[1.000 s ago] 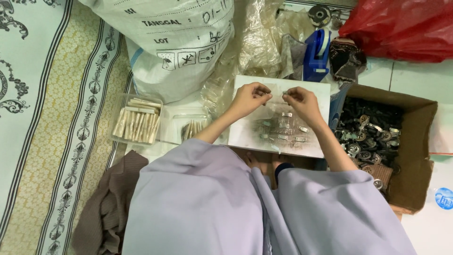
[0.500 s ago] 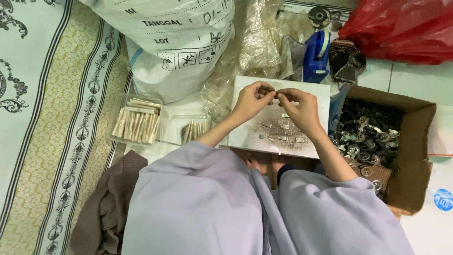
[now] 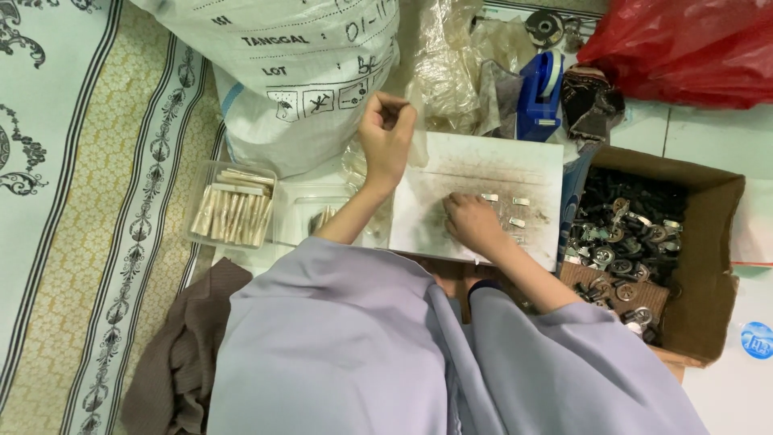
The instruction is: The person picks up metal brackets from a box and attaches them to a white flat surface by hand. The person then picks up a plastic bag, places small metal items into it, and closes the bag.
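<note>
Fingers of the right hand (image 3: 471,221) are curling loosely onto small metal clips (image 3: 507,211) on the white board (image 3: 483,165); at ten o'clock, the left hand (image 3: 386,137) is clenching, contents hidden.

Hidden and cut-off parts, head view.
Left hand (image 3: 386,133) curled shut, whatever it pinches too small to tell; right hand (image 3: 471,224) fingertips cover part of the small metal clips (image 3: 510,211) on the smudged white board (image 3: 483,197). Big white woven sack (image 3: 298,72) and red plastic bag (image 3: 684,48) cut by top edge. Lilac sleeves (image 3: 362,346) hide the board's near edge; brown cardboard box (image 3: 700,266) contents a dark blur.
</note>
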